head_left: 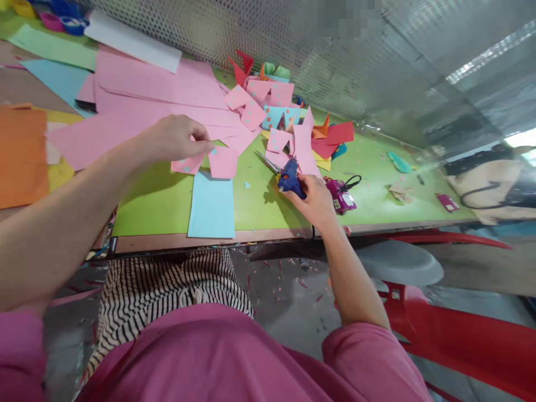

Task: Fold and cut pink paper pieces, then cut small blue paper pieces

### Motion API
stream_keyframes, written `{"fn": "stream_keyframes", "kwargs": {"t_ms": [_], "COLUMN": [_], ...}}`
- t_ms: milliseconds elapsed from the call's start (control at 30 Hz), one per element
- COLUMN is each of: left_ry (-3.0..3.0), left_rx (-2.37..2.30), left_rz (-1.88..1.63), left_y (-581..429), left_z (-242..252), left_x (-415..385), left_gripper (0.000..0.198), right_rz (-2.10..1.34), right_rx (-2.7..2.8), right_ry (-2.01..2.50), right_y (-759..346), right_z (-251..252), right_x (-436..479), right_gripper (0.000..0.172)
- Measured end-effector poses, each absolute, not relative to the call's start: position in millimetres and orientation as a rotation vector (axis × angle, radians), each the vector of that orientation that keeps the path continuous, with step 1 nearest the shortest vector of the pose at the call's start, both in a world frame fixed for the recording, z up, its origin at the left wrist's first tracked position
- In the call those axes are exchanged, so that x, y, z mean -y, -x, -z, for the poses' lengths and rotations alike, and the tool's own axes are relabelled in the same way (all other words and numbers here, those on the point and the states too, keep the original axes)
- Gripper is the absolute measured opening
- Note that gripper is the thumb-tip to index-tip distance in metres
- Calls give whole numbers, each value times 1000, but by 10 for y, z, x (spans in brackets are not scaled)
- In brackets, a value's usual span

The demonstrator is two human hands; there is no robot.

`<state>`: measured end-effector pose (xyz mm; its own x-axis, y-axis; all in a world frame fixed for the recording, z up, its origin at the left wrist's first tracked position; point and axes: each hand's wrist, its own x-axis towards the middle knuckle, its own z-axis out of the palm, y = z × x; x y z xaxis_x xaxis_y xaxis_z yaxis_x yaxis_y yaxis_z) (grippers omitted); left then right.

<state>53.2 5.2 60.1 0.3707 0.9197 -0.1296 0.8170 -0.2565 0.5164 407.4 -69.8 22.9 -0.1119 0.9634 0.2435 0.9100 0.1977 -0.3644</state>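
Magenta top (201, 357) with 2 short sleeves (364, 349), dark-striped cream bottoms (154, 285), pale tie (196, 295)

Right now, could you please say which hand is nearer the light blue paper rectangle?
Left hand, beyond the far edge of the paper rectangle; the right hand, gripping a blue glue gun, is farther off to its right.

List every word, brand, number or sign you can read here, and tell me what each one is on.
There are none I can read.
Purple object: a small pale label, too small and blurred to read.
Small magenta box: any print is too small to read.
Blue tool in the right hand: no legible lettering.
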Motion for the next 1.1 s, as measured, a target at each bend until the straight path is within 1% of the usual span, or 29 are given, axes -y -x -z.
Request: {"fn": "stream_keyframes", "kwargs": {"t_ms": [100, 133, 200, 300, 433, 567, 800, 967, 1100], "left_ry": [-2114, -2132, -2172, -2173, -2169, -2225, -2188, -2191, -2220], "left_rx": [-1569, -1554, -1496, -1480, -1510, -1450, -1464, -1481, -1476], "left_rz": [-274, -286, -327, -345, -296, -334, -316, -312, -304], "left_y": [-541, -539, -534, -535, -542, -516, -530, -553, -548], "left_z": [-571, -559, -540, -528, -498, -435, -466, -488, -447], "left_x": [-55, -57, -59, -74, -135, -203, -164, -134, -185], "left_gripper": [48, 48, 49, 48, 47, 46, 45, 49, 46], "right_rz": [-399, -541, -820, -992, -978, -943, -932, -911, -923], "right_rx": [2033, 2037, 2008, 1997, 2023, 2075, 2113, 2108, 2119], "right_ry": [1623, 1575, 1481, 1412, 1394, 1417, 1435, 1449, 1442], "right_y": [-3849, -3752, -3555, -3330, -3213, -3192, -3185, -3185, -3172], "right_z": [-346, -378, -410, -389, -331, -314, -303, -319, -323], "right_x": [850, 895, 952, 944, 870, 837, 831, 837, 830], "right_gripper": [53, 54, 62, 68, 62, 59, 63, 58, 54]}}
